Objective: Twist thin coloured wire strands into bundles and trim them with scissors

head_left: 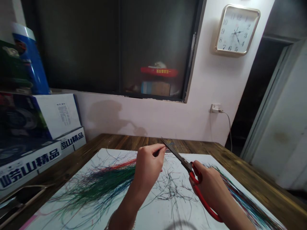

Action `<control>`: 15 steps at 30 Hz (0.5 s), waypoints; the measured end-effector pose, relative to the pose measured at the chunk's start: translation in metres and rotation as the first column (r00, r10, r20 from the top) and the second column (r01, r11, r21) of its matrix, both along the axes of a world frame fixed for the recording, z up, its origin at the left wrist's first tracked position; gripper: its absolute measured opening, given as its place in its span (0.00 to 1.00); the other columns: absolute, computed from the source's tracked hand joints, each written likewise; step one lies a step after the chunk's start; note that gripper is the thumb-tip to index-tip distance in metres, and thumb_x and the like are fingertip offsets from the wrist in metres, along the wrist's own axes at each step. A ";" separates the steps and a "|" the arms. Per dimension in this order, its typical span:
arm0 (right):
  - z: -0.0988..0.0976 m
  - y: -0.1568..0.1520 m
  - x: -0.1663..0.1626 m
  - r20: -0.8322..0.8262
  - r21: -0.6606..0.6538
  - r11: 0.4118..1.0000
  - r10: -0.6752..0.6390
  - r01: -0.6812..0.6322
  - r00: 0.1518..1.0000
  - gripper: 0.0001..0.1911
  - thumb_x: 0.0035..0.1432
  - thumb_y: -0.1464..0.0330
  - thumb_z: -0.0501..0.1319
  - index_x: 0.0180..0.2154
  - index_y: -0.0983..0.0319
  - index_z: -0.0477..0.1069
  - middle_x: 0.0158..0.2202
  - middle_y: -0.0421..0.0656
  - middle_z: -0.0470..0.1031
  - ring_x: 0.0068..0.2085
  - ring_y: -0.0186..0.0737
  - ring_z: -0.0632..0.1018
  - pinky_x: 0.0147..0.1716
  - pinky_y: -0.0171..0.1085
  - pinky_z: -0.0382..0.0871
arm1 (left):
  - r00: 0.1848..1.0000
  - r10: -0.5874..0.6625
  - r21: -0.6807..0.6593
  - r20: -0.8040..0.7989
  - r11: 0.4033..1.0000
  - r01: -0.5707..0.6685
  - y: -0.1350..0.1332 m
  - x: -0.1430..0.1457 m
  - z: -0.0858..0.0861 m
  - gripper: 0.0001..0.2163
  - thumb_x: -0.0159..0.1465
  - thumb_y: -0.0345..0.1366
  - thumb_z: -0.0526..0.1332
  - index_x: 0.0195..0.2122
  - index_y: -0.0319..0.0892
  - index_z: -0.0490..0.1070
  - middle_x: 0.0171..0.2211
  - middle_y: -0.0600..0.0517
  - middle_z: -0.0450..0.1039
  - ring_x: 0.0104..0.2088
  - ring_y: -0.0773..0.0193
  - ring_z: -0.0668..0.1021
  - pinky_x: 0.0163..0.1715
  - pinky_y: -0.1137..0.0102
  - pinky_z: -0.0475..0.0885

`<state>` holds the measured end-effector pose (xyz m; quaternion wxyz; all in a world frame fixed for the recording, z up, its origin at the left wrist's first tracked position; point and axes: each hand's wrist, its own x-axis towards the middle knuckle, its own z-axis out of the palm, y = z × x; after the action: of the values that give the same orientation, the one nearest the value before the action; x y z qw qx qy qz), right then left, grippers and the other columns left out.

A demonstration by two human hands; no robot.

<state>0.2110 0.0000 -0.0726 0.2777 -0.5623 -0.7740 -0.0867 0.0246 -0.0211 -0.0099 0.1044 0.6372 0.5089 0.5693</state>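
My left hand point(148, 166) pinches something thin between thumb and fingers, probably a few dark strands, though they are too fine to make out. Just beyond it, my right hand point(207, 188) is closed through the loops of red-handled scissors point(178, 156). Their dark blades point up and left, with the tips close to my left fingertips. Below both hands lies a white sheet point(203, 158). A dense spread of green, red and blue fine strands point(103, 187) covers its left part, more coloured strands point(242, 198) run along its right edge, and short dark snippets point(172, 188) lie scattered between.
The sheet rests on a dark wooden table point(251, 179) that meets a white wall. Printed boxes point(31, 163) and a blue canister point(30, 60) stand at the left. A wall clock point(237, 30), a socket with a cable point(215, 108) and a dark window point(120, 48) are ahead.
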 end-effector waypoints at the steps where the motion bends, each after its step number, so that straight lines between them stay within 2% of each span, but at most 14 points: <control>1: 0.000 0.001 0.000 -0.003 -0.002 1.000 -0.002 0.002 1.000 0.05 0.51 0.74 0.52 0.29 0.59 0.64 0.18 0.38 0.64 0.20 0.37 0.63 0.21 0.32 0.50 | 1.000 -0.003 -0.004 0.002 1.000 0.003 0.001 0.000 0.000 0.10 0.60 0.34 0.57 0.26 0.38 0.76 0.14 0.57 0.64 0.11 0.72 0.66 0.10 0.79 0.59; 6: 0.000 0.002 0.001 -0.030 -0.026 1.000 0.001 -0.002 1.000 0.06 0.49 0.75 0.53 0.29 0.59 0.64 0.18 0.38 0.64 0.21 0.36 0.62 0.22 0.32 0.49 | 0.999 0.001 -0.051 0.036 0.999 0.001 0.001 0.001 0.000 0.10 0.59 0.35 0.58 0.24 0.39 0.75 0.14 0.57 0.64 0.11 0.72 0.66 0.09 0.79 0.58; 11: 0.000 0.004 0.002 -0.097 -0.014 1.000 0.000 -0.001 0.995 0.05 0.50 0.73 0.53 0.25 0.59 0.59 0.17 0.36 0.60 0.21 0.36 0.59 0.22 0.33 0.49 | 0.993 0.019 -0.059 0.114 0.998 -0.012 -0.002 0.002 0.000 0.10 0.58 0.37 0.60 0.31 0.38 0.79 0.13 0.57 0.63 0.11 0.72 0.65 0.09 0.78 0.60; 13: 0.001 0.005 0.002 -0.161 -0.011 0.999 0.035 -0.037 0.986 0.07 0.50 0.72 0.53 0.24 0.58 0.55 0.17 0.35 0.57 0.21 0.34 0.56 0.22 0.33 0.49 | 0.988 0.007 -0.055 0.151 0.998 0.002 -0.003 0.002 0.001 0.10 0.57 0.37 0.61 0.32 0.37 0.79 0.13 0.57 0.64 0.11 0.73 0.64 0.09 0.78 0.60; 15: 0.003 0.005 0.003 -0.268 -0.018 0.992 0.116 -0.126 0.956 0.11 0.49 0.71 0.54 0.23 0.58 0.50 0.17 0.34 0.54 0.21 0.33 0.55 0.21 0.33 0.49 | 0.980 -0.020 -0.044 0.199 0.999 0.030 -0.005 0.002 0.003 0.09 0.57 0.37 0.62 0.32 0.38 0.79 0.13 0.57 0.64 0.10 0.73 0.63 0.08 0.78 0.59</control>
<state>0.2138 0.0048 -0.0695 0.3742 -0.5252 -0.7640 0.0205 0.0265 -0.0265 -0.0072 0.1765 0.5811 0.5011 0.6165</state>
